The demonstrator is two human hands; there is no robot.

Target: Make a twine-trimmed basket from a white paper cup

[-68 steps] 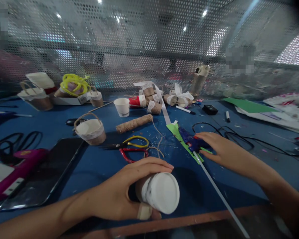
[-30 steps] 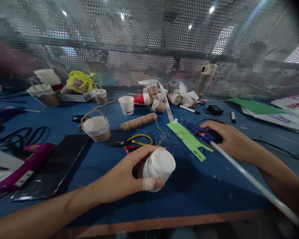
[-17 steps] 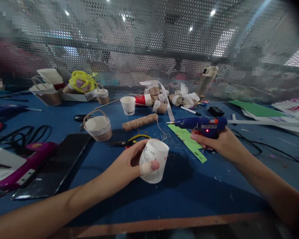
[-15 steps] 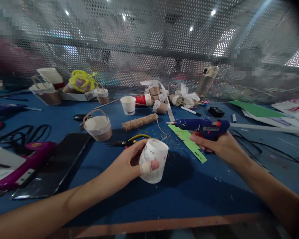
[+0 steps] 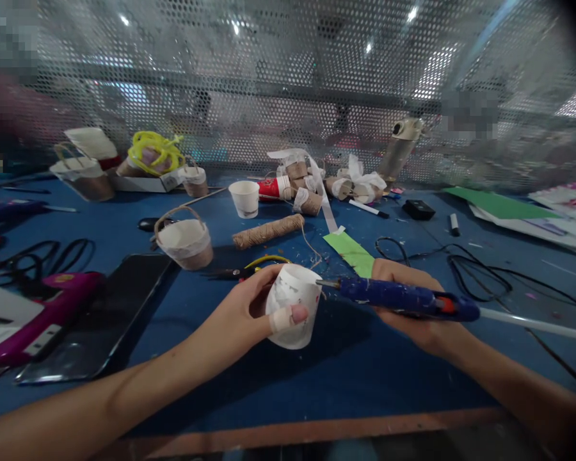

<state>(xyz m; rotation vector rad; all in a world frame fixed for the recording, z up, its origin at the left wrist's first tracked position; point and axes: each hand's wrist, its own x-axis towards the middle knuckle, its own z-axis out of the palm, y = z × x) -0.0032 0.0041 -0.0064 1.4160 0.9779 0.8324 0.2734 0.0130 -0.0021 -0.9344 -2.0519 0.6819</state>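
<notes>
My left hand (image 5: 242,314) is closed around a small white paper cup (image 5: 292,304), held tilted above the blue table (image 5: 365,378); a plaster wraps the thumb. My right hand (image 5: 413,307) grips a blue hot glue gun (image 5: 403,299) with a white glue stick trailing out to the right. The gun lies nearly level and its metal nozzle touches the cup's rim on the right side. A green paper strip (image 5: 352,251) lies on the table just behind the gun.
Scissors (image 5: 249,269) and a twine spool (image 5: 267,231) lie behind the cup. A small cup basket (image 5: 185,240), a black tablet (image 5: 110,307), a pink tool (image 5: 33,320), black cables (image 5: 461,262), several wrapped cups (image 5: 307,186) and a perforated screen (image 5: 288,83) surround the work spot.
My right hand took the glue gun off the table, lifted it, then lowered it and swung its nozzle onto the cup's rim. My left hand turned the cup from lying sideways to mouth-up.
</notes>
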